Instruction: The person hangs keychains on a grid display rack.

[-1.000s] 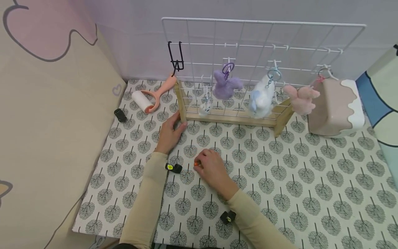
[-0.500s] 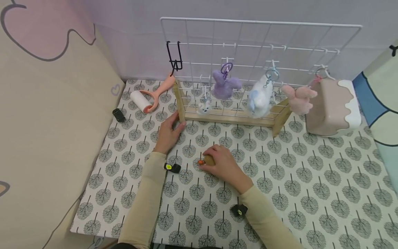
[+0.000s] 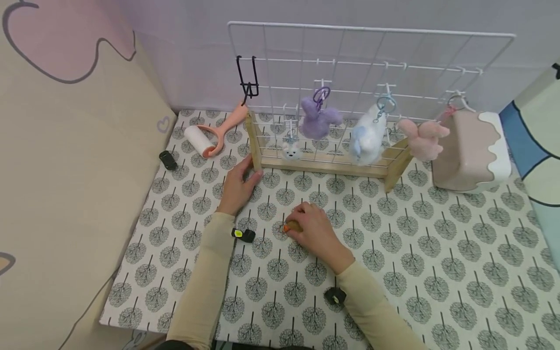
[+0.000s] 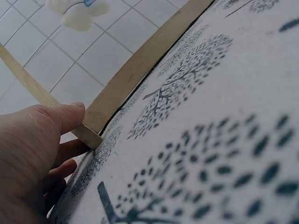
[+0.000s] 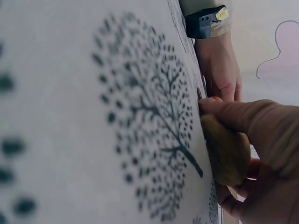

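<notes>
My left hand (image 3: 238, 186) grips the left wooden foot (image 3: 253, 141) of a white wire grid rack (image 3: 337, 63). In the left wrist view, the thumb lies along the near side of that wooden foot (image 4: 35, 81), with fingers behind it. Low over the table, my right hand (image 3: 316, 231) holds a small brown fuzzy thing (image 3: 295, 226) between thumb and fingers. An orange piece (image 3: 286, 228) sticks out at its left end. The right wrist view shows the brown fuzzy thing (image 5: 227, 151) rounded, right at the cloth; its far side is hidden by fingers.
On the rack hang a small white charm (image 3: 291, 151), a purple plush (image 3: 316, 121), a white-and-blue plush (image 3: 366, 138), a pink plush (image 3: 423, 139) and a black hook (image 3: 248, 80). A lint roller (image 3: 218, 133) and black clip-like object (image 3: 168, 160) lie left. A brown-and-white box (image 3: 470, 150) stands right.
My right hand has shifted right, and more of the brown fuzzy thing shows in it. The small white charm has turned to face front. My left hand stays at the wooden foot.
</notes>
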Action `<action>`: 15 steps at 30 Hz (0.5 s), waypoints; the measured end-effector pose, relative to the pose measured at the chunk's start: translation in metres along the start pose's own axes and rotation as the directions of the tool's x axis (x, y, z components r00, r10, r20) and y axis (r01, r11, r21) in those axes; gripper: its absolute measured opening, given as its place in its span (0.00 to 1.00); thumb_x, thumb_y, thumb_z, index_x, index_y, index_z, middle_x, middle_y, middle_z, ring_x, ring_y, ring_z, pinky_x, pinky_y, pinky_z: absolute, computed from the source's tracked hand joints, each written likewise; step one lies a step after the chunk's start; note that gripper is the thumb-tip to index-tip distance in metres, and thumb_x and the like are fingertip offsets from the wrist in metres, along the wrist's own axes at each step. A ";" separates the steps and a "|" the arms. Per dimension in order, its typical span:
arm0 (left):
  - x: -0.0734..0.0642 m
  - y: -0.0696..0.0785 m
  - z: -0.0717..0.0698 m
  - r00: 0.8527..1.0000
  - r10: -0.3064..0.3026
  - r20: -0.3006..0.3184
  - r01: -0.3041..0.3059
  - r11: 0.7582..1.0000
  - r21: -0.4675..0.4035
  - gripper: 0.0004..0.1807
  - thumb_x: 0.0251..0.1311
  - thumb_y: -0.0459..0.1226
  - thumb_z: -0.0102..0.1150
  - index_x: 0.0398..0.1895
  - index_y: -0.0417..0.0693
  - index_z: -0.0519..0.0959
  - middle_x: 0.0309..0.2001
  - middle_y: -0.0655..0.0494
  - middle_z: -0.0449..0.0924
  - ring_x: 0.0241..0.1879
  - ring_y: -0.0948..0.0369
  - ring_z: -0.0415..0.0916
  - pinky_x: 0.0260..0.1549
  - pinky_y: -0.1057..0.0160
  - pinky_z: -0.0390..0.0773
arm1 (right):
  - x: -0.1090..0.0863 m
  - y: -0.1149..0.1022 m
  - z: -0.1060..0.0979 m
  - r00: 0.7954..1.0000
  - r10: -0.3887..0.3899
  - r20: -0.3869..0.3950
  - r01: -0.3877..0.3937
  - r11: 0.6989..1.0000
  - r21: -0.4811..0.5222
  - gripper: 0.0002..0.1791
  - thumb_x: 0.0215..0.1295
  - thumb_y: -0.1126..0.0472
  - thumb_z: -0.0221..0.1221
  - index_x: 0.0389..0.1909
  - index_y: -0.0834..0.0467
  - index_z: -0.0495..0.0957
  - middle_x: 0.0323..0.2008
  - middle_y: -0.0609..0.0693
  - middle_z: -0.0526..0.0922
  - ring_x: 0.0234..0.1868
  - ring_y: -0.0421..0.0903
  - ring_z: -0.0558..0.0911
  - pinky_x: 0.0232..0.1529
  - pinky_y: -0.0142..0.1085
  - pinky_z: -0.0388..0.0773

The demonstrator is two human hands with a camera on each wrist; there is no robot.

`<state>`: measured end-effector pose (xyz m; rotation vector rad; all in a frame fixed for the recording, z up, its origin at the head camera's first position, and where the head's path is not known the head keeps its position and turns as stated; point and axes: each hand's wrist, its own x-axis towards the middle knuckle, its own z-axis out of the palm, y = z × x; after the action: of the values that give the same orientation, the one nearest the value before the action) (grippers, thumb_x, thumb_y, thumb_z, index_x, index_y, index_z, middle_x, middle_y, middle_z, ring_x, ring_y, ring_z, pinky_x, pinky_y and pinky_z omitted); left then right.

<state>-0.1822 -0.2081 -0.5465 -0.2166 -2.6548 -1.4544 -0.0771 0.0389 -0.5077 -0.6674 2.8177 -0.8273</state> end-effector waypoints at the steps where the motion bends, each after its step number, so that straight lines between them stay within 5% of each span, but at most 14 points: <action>1: 0.000 0.001 0.000 1.000 -0.001 0.001 0.001 1.000 0.001 0.35 0.75 0.47 0.63 0.82 0.62 0.65 0.73 0.55 0.75 0.76 0.55 0.67 0.78 0.51 0.59 | 0.000 0.001 0.000 1.000 -0.007 -0.007 0.007 1.000 0.004 0.11 0.61 0.55 0.76 0.43 0.52 0.90 0.51 0.56 0.83 0.50 0.56 0.79 0.55 0.55 0.78; 15: 0.001 0.000 0.000 1.000 0.003 0.001 -0.003 1.000 0.006 0.34 0.75 0.46 0.62 0.82 0.62 0.65 0.73 0.55 0.76 0.76 0.57 0.67 0.78 0.53 0.60 | 0.003 0.000 0.003 0.999 -0.044 0.004 0.044 0.998 -0.036 0.08 0.66 0.58 0.70 0.38 0.59 0.84 0.45 0.55 0.81 0.45 0.55 0.76 0.49 0.52 0.77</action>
<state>-0.1829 -0.2080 -0.5462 -0.2208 -2.6577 -1.4455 -0.0791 0.0362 -0.5101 -0.7379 2.8316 -0.7829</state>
